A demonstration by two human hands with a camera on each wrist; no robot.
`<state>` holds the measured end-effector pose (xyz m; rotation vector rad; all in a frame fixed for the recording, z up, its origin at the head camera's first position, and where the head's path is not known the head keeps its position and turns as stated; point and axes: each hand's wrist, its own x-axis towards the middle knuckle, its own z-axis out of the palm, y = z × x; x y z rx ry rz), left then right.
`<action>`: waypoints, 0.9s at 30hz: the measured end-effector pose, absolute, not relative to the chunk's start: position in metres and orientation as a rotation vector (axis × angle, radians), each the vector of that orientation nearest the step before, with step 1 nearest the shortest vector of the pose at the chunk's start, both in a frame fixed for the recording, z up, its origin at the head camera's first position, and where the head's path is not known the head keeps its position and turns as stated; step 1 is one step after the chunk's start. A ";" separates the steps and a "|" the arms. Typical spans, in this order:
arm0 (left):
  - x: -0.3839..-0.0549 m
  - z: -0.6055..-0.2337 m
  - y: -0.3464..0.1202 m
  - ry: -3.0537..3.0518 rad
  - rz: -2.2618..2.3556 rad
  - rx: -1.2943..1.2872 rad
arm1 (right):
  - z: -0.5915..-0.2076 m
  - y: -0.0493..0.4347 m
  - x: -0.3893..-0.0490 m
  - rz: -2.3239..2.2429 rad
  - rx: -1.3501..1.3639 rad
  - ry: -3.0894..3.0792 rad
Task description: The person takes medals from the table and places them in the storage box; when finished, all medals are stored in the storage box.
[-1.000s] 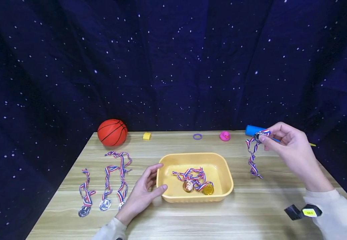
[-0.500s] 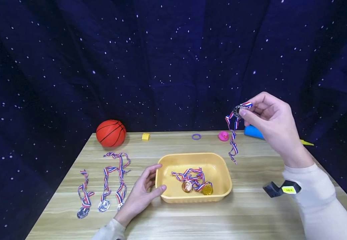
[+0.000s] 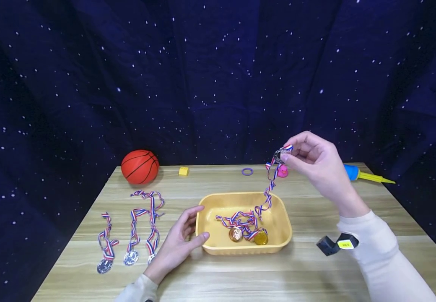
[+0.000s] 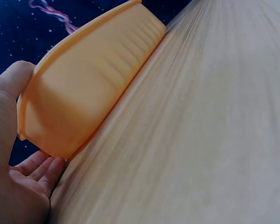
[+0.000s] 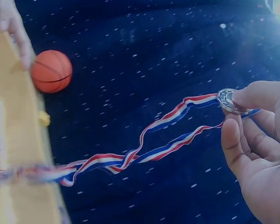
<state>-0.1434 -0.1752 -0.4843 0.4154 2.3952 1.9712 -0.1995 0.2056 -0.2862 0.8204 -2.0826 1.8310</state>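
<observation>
A silver medal (image 3: pixel 280 155) is pinched between the thumb and fingers of my right hand (image 3: pixel 316 165), raised above the far right side of a yellow plastic basin (image 3: pixel 284 209). Its red, white and blue ribbon (image 5: pixel 170 116) hangs down, the lower end inside the basin. A bronze-coloured medal (image 3: pixel 235 234) and a gold medal (image 3: pixel 261 237) lie in the basin with tangled ribbons. My left hand (image 3: pixel 178 241) holds the basin's left end; in the left wrist view, the thumb reaches over the rim and the fingers touch the outer wall (image 4: pixel 79 93).
Left of the basin lie silver medals (image 3: pixel 131 257) with ribbons, one partly behind my left wrist. Along the back are an orange basketball (image 3: pixel 140 167), a yellow block (image 3: pixel 183 171), a purple ring (image 3: pixel 247 171), a pink duck (image 3: pixel 283 171) and a blue-and-yellow pump (image 3: pixel 354 173).
My right hand has carried the silver medal leftward from the table's right side, first rising, then lowering, and the ribbon has dropped into the basin. The left hand and basin stay put.
</observation>
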 end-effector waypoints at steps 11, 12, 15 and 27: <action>-0.144 -0.486 -0.177 2.395 1.962 0.415 | -0.344 0.200 -0.205 1.745 0.800 -2.296; -0.144 -0.486 -0.177 2.398 1.960 0.415 | -0.347 0.200 -0.205 1.741 0.787 -2.329; -0.144 -0.486 -0.177 2.404 1.958 0.420 | -0.357 0.198 -0.205 1.753 0.756 -2.410; -0.144 -0.486 -0.177 2.405 1.954 0.408 | -0.383 0.193 -0.203 1.680 0.831 -2.598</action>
